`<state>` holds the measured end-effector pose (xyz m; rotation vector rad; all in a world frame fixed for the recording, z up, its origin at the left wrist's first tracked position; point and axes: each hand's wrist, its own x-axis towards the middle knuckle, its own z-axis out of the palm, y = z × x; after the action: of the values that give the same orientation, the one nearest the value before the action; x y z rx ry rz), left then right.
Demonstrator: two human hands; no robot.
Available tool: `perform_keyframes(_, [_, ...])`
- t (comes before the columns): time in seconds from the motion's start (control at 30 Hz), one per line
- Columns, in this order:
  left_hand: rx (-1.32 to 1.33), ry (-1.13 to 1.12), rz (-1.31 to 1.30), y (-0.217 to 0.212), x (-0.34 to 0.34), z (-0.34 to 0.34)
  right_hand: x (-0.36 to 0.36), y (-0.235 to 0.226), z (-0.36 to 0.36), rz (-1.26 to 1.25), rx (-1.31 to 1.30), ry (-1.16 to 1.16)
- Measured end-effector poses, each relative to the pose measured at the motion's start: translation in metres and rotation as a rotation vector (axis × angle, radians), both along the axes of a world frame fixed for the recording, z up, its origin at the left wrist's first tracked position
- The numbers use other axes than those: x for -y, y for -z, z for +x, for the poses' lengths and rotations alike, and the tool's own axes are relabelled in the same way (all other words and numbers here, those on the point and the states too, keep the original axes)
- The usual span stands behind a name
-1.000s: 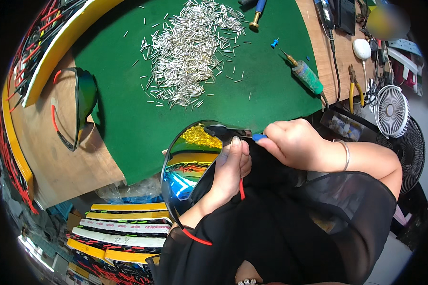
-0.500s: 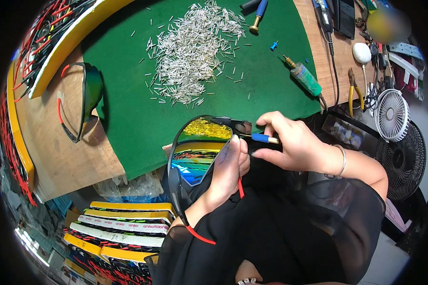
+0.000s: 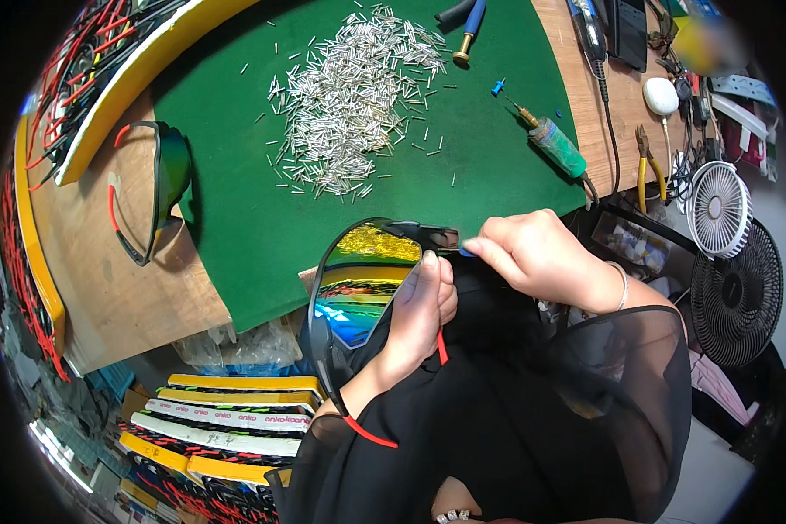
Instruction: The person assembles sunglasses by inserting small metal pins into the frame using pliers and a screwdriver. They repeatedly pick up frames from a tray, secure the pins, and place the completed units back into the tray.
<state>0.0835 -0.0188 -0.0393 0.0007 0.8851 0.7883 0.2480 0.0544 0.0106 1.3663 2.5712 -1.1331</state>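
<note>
My left hand (image 3: 415, 319) grips a pair of sunglasses (image 3: 358, 293) by the lower lens edge, its thumb up near the hinge. The lens is mirrored and the frame black, with red temple tips. At the hinge end, my right hand (image 3: 550, 264) is closed around a small blue-handled screwdriver (image 3: 466, 252). Only a bit of blue shows between the fingers; its tip, near the hinge, cannot be made out. Beyond both hands, small silver pins (image 3: 341, 113) lie heaped on a green mat (image 3: 236, 253).
A second pair of sunglasses (image 3: 171, 183) lies at the left. Right of the pins are a blue-handled tool (image 3: 472, 26), a green-handled tool (image 3: 555, 148) and yellow pliers (image 3: 644, 170). Fans (image 3: 720, 210) stand at the far right. Yellow-edged trays of glasses (image 3: 244, 382) sit lower left.
My right hand has closed over the screwdriver handle, which showed blue with a brass end before. The left hand and sunglasses have hardly moved.
</note>
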Motion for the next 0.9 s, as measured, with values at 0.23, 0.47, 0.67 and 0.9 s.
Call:
perform_keyframes(0.23, [-0.004, 0.010, 0.011, 0.001, 0.000, 0.000, 0.005, -0.003, -0.006, -0.173, -0.155, 0.218])
perform_keyframes(0.47, [-0.016, 0.017, -0.024, -0.003, -0.003, 0.000, 0.006, -0.001, -0.004, 0.048, -0.203, 0.152])
perform_keyframes(0.67, [-0.006, 0.018, -0.017, 0.000, -0.001, -0.001, 0.002, 0.002, 0.002, 0.015, -0.031, -0.003])
perform_keyframes(0.9, [-0.021, 0.036, -0.006, 0.001, -0.001, -0.001, 0.000, 0.001, -0.001, 0.032, -0.071, 0.032])
